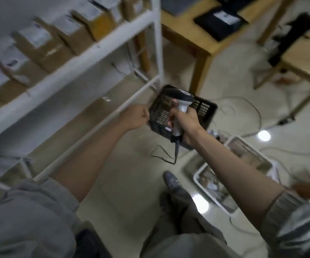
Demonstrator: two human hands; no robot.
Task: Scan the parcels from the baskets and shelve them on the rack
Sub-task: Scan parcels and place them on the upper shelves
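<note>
Cardboard parcels (44,43) with white labels stand in a row on the upper shelf of the white rack (87,51), upper left; view is motion-blurred, labels unreadable. Lower rack tier appears bare of boxes as far as visible. Black slotted basket (204,110) sits on the floor beside the rack's corner post, contents not discernible. Two white baskets (243,164) lie on the floor at right, holding blurred items. Right hand (186,123) wrapped firmly around the grip of a grey-and-black handheld scanner (180,97), head pointing away, cable (175,151) trailing down to the floor. Left hand (137,116) curled into a loose fist at the black basket's left edge; cannot tell whether it grips anything. Wooden tables (197,36) behind.
</note>
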